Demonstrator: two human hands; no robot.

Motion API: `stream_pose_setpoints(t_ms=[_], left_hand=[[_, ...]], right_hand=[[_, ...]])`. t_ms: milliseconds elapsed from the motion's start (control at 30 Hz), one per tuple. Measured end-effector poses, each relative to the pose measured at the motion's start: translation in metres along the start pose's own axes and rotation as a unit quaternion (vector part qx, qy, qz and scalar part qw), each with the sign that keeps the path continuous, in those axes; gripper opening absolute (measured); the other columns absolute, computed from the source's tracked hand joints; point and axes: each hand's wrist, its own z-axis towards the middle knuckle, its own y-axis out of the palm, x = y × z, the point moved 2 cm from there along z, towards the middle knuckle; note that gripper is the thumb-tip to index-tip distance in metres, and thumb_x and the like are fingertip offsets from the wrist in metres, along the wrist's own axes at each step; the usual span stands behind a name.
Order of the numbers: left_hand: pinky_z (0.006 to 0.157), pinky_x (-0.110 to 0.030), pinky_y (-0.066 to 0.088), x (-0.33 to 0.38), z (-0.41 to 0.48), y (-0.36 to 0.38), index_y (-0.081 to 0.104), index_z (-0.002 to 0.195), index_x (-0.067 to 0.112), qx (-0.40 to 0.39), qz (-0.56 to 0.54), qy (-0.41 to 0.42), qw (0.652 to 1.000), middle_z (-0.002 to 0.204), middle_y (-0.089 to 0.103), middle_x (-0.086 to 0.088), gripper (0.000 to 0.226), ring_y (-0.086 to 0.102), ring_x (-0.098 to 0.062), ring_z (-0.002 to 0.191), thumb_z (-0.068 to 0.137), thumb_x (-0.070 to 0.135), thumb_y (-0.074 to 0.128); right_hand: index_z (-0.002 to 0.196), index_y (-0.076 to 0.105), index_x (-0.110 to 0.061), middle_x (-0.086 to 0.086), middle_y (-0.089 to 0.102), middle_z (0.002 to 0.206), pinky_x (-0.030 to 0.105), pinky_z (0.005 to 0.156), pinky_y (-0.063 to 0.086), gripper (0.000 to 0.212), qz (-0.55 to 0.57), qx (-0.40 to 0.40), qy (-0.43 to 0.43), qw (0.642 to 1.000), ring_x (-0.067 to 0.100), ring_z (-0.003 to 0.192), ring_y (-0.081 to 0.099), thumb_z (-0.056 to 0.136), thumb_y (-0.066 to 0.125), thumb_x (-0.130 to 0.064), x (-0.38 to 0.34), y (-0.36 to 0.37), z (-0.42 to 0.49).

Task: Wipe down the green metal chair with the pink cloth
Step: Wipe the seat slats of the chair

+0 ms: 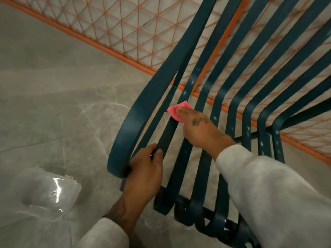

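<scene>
Chair (206, 72) slats of green metal fan out ahead of both hands, standing on the grey floor (53, 86) with an orange lattice frame (125, 24) just beyond. Nearest the wearer, the left hand (145, 169) is closed around the curved outer band, steadying it. Just ahead and to its right, the right hand (198, 127) presses the pink cloth (177, 110) under flat fingers against a slat. Pale spots dot the slats right of that hand. Since the cloth is small and only pinned, it could slip through a gap, and those spots could be missed.
</scene>
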Motion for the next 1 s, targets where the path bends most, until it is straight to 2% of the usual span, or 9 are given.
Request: stream_pose_setpoints(t_ms=[100, 167, 267, 367, 500, 600, 767, 933, 1000], left_hand=[[0.086, -0.029, 0.043, 0.005, 0.007, -0.002, 0.059, 0.101, 0.033, -0.017, -0.017, -0.020, 1.000, 0.106, 0.061, 0.011, 0.017, 0.055, -0.003, 0.090, 0.100, 0.037, 0.043], [0.081, -0.027, 0.043, 0.004, 0.008, -0.004, 0.058, 0.089, 0.034, -0.031, -0.014, -0.030, 0.999, 0.095, 0.061, 0.013, 0.021, 0.055, -0.001, 0.084, 0.100, 0.041, 0.041], [0.077, -0.027, 0.047, 0.005, 0.012, -0.005, 0.060, 0.088, 0.033, -0.025, -0.022, -0.043, 0.998, 0.090, 0.064, 0.009, 0.027, 0.059, -0.005, 0.084, 0.098, 0.046, 0.040], [0.087, -0.035, 0.051, 0.003, 0.017, -0.003, 0.066, 0.098, 0.028, -0.020, -0.040, -0.057, 0.997, 0.096, 0.068, 0.006, 0.032, 0.063, -0.011, 0.090, 0.097, 0.048, 0.041], [0.075, -0.029, 0.048, 0.005, 0.017, -0.003, 0.066, 0.092, 0.024, -0.005, -0.051, -0.065, 0.997, 0.093, 0.067, 0.002, 0.034, 0.062, -0.011, 0.085, 0.098, 0.045, 0.041], [0.066, -0.027, 0.045, 0.010, 0.015, -0.005, 0.066, 0.085, 0.018, -0.005, -0.056, -0.066, 0.996, 0.085, 0.066, -0.005, 0.042, 0.062, -0.016, 0.080, 0.098, 0.047, 0.039], [0.081, -0.034, 0.049, 0.017, 0.006, -0.004, 0.067, 0.101, 0.028, -0.033, -0.077, -0.089, 0.993, 0.098, 0.068, 0.002, 0.058, 0.063, -0.018, 0.093, 0.079, 0.072, 0.037], [0.060, -0.023, 0.042, 0.020, 0.004, -0.006, 0.063, 0.099, 0.037, -0.044, -0.066, -0.101, 0.992, 0.102, 0.066, 0.006, 0.056, 0.060, -0.013, 0.088, 0.075, 0.076, 0.032], [0.069, -0.024, 0.043, 0.020, 0.006, -0.007, 0.065, 0.095, 0.035, -0.050, -0.069, -0.088, 0.992, 0.094, 0.064, 0.013, 0.063, 0.058, -0.007, 0.085, 0.070, 0.079, 0.029]], right_hand=[[0.141, 0.051, -0.028, 0.005, 0.050, 0.143, 0.042, 0.109, 0.044, 0.054, 0.061, -0.024, 0.056, 0.996, 0.030, 0.128, 0.053, 0.094, 0.052, -0.003, 0.008, -0.030, 0.026], [0.115, 0.068, -0.025, 0.009, 0.064, 0.115, 0.043, 0.089, 0.057, 0.026, 0.100, 0.028, 0.063, 0.993, 0.028, 0.098, 0.067, 0.096, 0.052, -0.016, 0.008, -0.058, 0.037], [0.097, 0.072, -0.017, 0.008, 0.070, 0.092, 0.038, 0.076, 0.060, 0.028, 0.142, 0.161, 0.044, 0.976, 0.021, 0.075, 0.069, 0.100, 0.045, -0.024, 0.013, -0.097, 0.057], [0.126, 0.063, -0.034, 0.004, 0.066, 0.119, 0.044, 0.088, 0.059, 0.038, 0.170, 0.108, 0.057, 0.978, 0.022, 0.098, 0.067, 0.099, 0.050, -0.011, 0.023, -0.090, 0.073], [0.150, 0.035, -0.039, -0.005, 0.031, 0.158, 0.043, 0.112, 0.041, 0.068, 0.107, 0.006, 0.052, 0.993, 0.022, 0.140, 0.037, 0.094, 0.048, -0.003, 0.028, -0.022, 0.062], [0.150, 0.038, -0.033, -0.003, 0.037, 0.155, 0.033, 0.116, 0.035, 0.056, 0.127, 0.043, 0.026, 0.991, 0.019, 0.139, 0.040, 0.100, 0.045, -0.009, 0.018, 0.005, 0.025], [0.136, 0.059, -0.016, 0.000, 0.056, 0.143, 0.028, 0.122, 0.022, 0.052, 0.089, 0.032, -0.223, 0.970, 0.009, 0.140, 0.041, 0.088, 0.040, -0.007, -0.024, 0.027, -0.079], [0.136, 0.059, -0.019, 0.000, 0.056, 0.143, 0.036, 0.120, 0.029, 0.061, 0.043, 0.041, -0.227, 0.972, 0.013, 0.138, 0.045, 0.083, 0.055, 0.010, -0.001, 0.024, -0.047], [0.137, 0.057, -0.020, 0.001, 0.054, 0.144, 0.041, 0.120, 0.031, 0.065, 0.035, 0.043, -0.203, 0.978, 0.016, 0.138, 0.045, 0.082, 0.058, 0.014, 0.012, 0.013, -0.012]])
